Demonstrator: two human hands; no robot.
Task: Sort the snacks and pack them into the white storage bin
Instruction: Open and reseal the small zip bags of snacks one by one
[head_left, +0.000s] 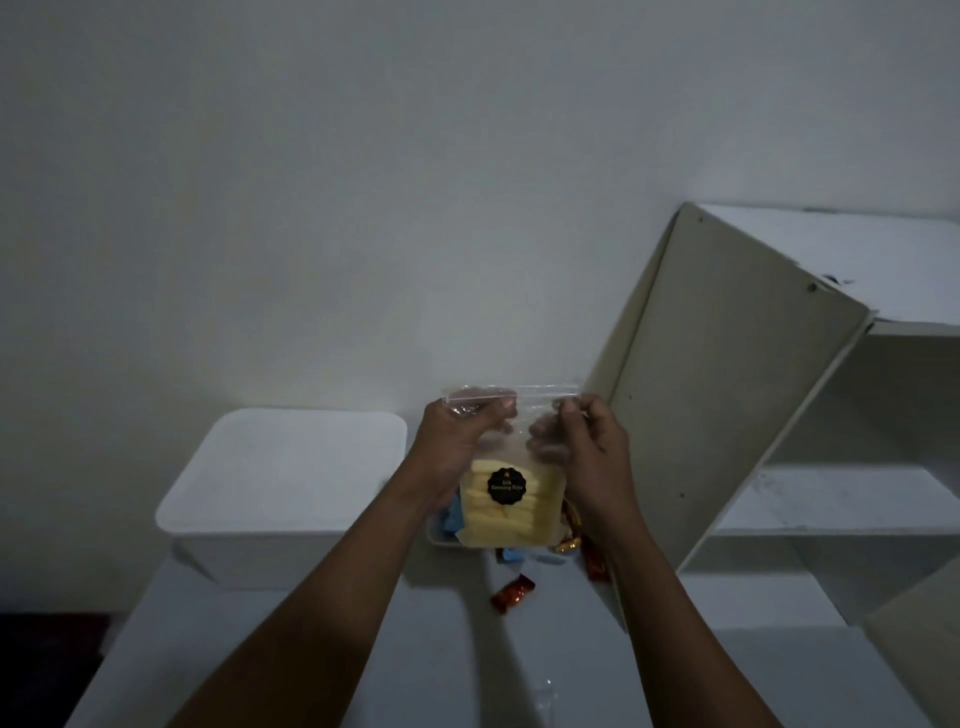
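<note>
Head view: snack bag (498, 512) of yellow sticks held upright, long axis vertical, just right of white storage bin (280, 467); bin lid looks on. Left hand (454, 447) and right hand (584, 449) fingers pinch bag's top seal. Left hand nearer bin.

Upright clear snack bag (511, 499), top pinched

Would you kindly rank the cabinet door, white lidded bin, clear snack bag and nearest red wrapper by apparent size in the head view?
1. cabinet door
2. white lidded bin
3. clear snack bag (held nearer camera)
4. nearest red wrapper
</note>
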